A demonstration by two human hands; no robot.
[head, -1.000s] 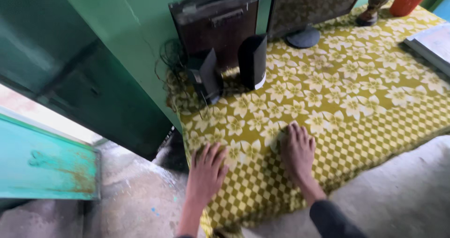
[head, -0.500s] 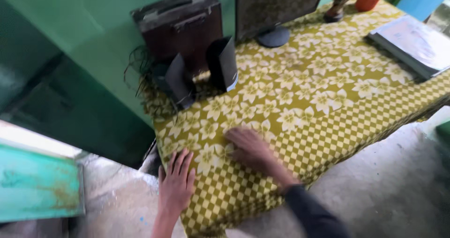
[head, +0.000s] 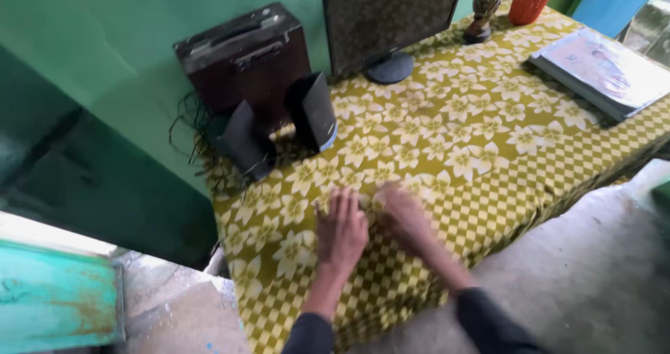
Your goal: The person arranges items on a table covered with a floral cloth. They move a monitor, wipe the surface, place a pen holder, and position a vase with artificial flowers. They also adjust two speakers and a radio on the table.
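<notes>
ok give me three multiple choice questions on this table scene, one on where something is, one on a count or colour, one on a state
1. Where do both hands rest?
A. on the monitor
B. on the yellow flowered tablecloth near the front edge
C. on the book

2. How many small black speakers stand in front of the dark brown box?
A. one
B. two
C. four

3. How is the monitor screen?
A. dark
B. showing a bright picture
C. lying face down

Answers:
1 B, the left hand and right hand lie flat, side by side, on the tablecloth.
2 B, two speakers stand before the box.
3 A, the monitor stands upright and shows no picture.
</notes>
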